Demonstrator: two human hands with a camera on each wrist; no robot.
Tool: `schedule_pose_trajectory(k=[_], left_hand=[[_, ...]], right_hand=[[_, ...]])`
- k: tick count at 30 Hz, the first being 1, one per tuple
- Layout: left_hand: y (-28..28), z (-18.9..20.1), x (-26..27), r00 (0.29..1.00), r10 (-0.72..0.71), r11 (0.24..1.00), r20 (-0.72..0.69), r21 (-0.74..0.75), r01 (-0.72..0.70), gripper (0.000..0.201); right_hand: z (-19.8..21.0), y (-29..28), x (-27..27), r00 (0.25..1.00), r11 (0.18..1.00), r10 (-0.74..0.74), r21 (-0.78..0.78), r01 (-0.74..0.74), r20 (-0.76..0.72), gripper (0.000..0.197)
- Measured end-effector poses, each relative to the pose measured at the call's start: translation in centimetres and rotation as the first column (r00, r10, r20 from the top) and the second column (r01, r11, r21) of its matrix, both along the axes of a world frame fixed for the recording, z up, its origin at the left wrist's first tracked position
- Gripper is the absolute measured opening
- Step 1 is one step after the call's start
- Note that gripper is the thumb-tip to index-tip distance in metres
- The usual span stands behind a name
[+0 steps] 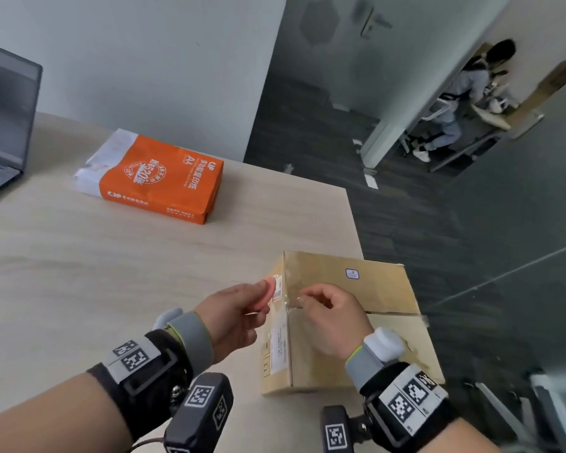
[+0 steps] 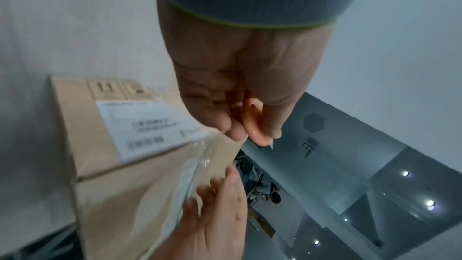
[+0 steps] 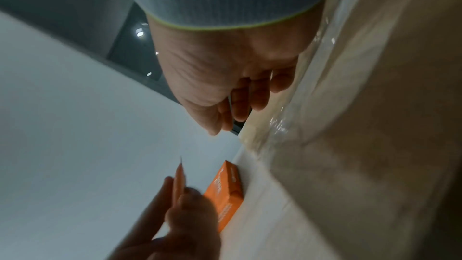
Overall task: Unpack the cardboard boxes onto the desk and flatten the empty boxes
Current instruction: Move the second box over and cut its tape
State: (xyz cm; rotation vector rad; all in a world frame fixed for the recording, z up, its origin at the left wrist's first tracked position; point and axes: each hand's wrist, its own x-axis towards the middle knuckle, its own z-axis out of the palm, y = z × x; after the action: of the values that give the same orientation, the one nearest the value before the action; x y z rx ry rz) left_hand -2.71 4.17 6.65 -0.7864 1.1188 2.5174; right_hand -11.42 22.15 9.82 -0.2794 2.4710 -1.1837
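Observation:
A closed cardboard box [image 1: 383,289] with white labels stands at the desk's front right corner, partly past the right edge. Clear tape [image 1: 291,289] runs over its near left edge and along its top. My left hand [image 1: 258,305] pinches a small pink box cutter [image 1: 268,291] beside the box's upper left edge. In the left wrist view the cutter [image 2: 255,124] points past the box [image 2: 120,185], its short blade showing. My right hand [image 1: 307,299] hovers over the box top with its fingers curled at the tape [image 3: 300,106]. Whether it pinches the tape is unclear.
An orange ream of A4 paper [image 1: 157,178] lies farther back on the light wooden desk [image 1: 111,289]. An open laptop [image 1: 0,125] stands at the far left. Dark carpet lies right of the desk. A person sits beyond the glass door [image 1: 455,103].

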Motion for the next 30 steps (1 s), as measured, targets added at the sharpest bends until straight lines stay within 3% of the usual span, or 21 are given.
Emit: schedule_pose_trajectory(k=[3,6,8,11,16,21,30], left_hand=[[-1.1,-1.3,0.0,0.999,0.009,0.990,0.050,-0.143,-0.001,0.022],[-1.4,-2.3,-0.1,0.996,-0.005,0.969,0.093,-0.245,0.028,0.020],[-1.3,-2.7,-0.5,0.996,-0.034,0.950,0.084,-0.308,0.058,0.027],[-1.2,-2.9,-1.3,0.994,-0.089,0.917,0.066,-0.385,0.108,0.031],[-1.1,-2.9,-2.1,0.985,-0.145,0.844,0.088,-0.509,0.170,0.033],[-0.6,-2.9,-3.0,0.976,-0.186,0.803,0.110,-0.555,0.215,0.028],[0.3,-2.6,-4.3,0.969,-0.192,0.717,0.157,-0.652,0.247,0.027]], right_hand=[[0.0,1.4,-1.2,0.981,0.937,0.164,0.327,-0.123,-0.100,0.007],[0.2,1.9,-1.4,0.922,0.720,0.386,0.626,-0.301,-0.001,0.045],[0.3,1.6,-1.3,0.881,0.607,0.472,0.721,-0.334,0.011,0.064],[0.0,0.9,-1.4,0.852,0.529,0.523,0.784,-0.324,0.000,0.071],[-0.3,0.3,-2.3,0.890,0.554,0.447,0.752,-0.356,0.093,0.065],[-1.1,0.0,-3.6,0.857,0.514,0.458,0.716,-0.472,0.236,0.059],[-2.4,0.8,-3.7,0.866,0.555,0.457,0.695,-0.456,0.203,0.060]])
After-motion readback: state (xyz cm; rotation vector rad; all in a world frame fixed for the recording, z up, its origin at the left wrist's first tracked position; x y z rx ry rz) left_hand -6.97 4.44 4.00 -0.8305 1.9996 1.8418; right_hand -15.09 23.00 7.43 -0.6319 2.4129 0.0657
